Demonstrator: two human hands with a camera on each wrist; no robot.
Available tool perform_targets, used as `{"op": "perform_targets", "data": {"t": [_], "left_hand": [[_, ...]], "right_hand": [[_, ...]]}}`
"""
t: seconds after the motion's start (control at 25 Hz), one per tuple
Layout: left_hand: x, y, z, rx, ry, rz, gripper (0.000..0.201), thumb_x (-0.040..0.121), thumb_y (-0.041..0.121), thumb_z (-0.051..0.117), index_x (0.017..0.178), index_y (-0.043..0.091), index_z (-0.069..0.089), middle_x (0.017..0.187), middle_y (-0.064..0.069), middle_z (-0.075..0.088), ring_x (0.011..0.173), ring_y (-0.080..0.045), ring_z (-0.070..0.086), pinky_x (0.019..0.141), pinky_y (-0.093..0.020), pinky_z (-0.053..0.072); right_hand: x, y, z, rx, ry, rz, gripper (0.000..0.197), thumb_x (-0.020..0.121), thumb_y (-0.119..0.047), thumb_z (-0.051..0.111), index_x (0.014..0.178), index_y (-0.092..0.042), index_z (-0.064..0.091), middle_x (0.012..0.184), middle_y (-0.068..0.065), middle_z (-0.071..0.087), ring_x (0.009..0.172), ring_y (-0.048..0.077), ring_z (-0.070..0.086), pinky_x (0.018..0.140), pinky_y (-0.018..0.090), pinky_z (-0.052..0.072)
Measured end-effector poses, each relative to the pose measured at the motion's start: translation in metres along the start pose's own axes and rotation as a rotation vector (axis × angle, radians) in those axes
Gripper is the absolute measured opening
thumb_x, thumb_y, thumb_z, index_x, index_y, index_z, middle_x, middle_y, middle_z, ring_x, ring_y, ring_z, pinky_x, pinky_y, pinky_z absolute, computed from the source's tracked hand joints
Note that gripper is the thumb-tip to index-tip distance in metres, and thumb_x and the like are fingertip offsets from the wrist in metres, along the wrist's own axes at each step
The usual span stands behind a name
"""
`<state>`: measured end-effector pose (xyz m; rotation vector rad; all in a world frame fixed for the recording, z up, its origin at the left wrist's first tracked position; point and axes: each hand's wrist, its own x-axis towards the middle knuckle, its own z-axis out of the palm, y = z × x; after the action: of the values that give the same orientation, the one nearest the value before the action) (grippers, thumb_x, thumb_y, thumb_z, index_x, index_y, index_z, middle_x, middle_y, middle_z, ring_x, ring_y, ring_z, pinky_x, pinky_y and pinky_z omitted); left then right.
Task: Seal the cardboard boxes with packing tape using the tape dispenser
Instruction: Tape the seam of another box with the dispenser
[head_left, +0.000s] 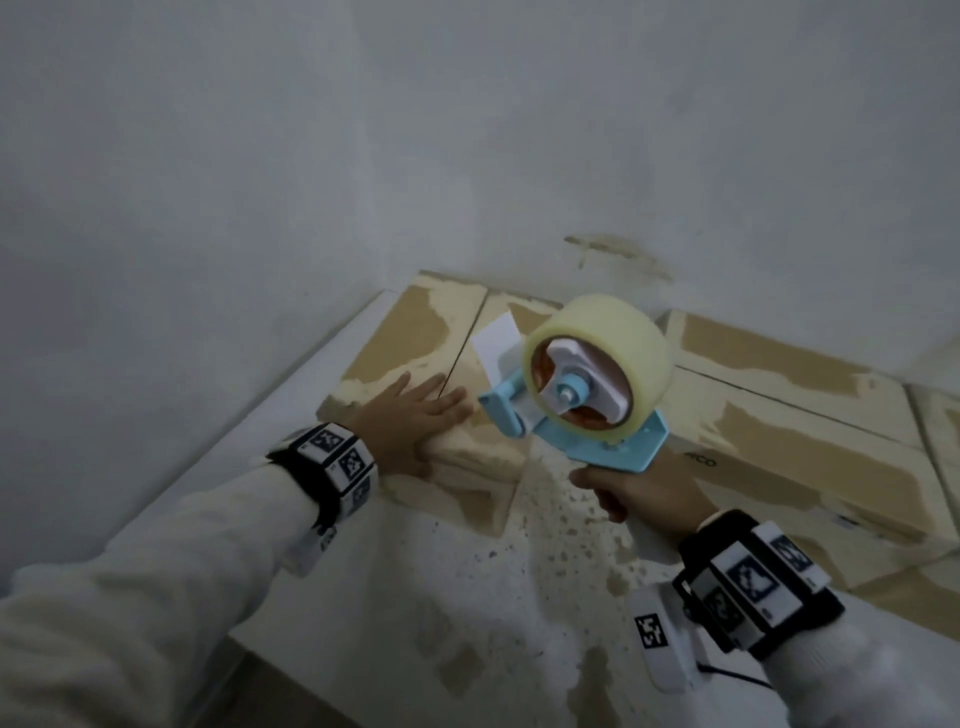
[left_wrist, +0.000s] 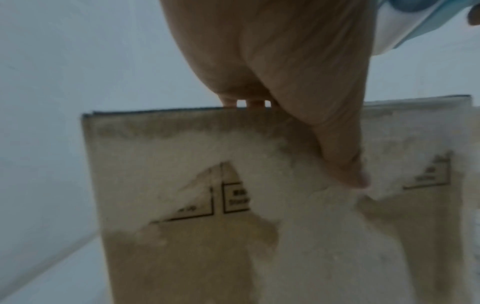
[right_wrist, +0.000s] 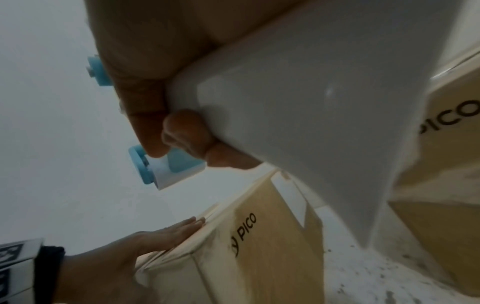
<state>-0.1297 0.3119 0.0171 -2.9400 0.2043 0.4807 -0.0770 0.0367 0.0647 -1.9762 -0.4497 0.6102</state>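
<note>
A cardboard box (head_left: 415, 332) lies at the back left of the white table, its two top flaps meeting along a seam. My left hand (head_left: 415, 410) presses flat on its near edge, fingers straight (right_wrist: 179, 228); the thumb (left_wrist: 345, 164) hangs down the box's front face (left_wrist: 182, 246). My right hand (head_left: 639, 493) grips the handle (right_wrist: 298, 107) of the blue and white tape dispenser (head_left: 582, 400), held in the air just right of the left hand. It carries a large roll of clear tape (head_left: 602, 353). A loose tape end (head_left: 496, 343) sticks out over the box top.
A second, longer cardboard box (head_left: 789, 415) printed PICO lies to the right against the wall, with more cardboard (head_left: 940, 426) beyond it. The table top (head_left: 467, 571) is white and speckled. A grey wall (head_left: 260, 156) stands close behind.
</note>
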Motion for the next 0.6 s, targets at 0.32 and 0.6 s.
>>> {"op": "perform_targets", "data": {"t": [0.32, 0.6], "left_hand": [[-0.025, -0.013, -0.049, -1.880, 0.140, -0.453, 0.072, 0.092, 0.063, 0.021, 0.126, 0.007, 0.052, 0.114, -0.012, 0.064, 0.095, -0.025, 0.064, 0.080, -0.032, 0.048], [-0.034, -0.029, -0.039, -2.144, 0.034, -0.403, 0.086, 0.086, 0.070, 0.027, 0.127, -0.002, 0.051, 0.114, -0.017, 0.064, 0.096, -0.026, 0.065, 0.084, -0.032, 0.052]], "right_hand": [[0.017, -0.030, 0.037, -0.041, 0.034, -0.104, 0.024, 0.077, -0.007, 0.069, 0.061, -0.015, 0.054, 0.042, -0.002, 0.051, 0.037, 0.013, 0.046, 0.050, 0.033, 0.045], [0.028, -0.031, 0.059, -0.080, 0.044, -0.117, 0.020, 0.075, -0.005, 0.071, 0.064, -0.015, 0.057, 0.044, -0.002, 0.054, 0.036, 0.011, 0.048, 0.047, 0.031, 0.044]]}}
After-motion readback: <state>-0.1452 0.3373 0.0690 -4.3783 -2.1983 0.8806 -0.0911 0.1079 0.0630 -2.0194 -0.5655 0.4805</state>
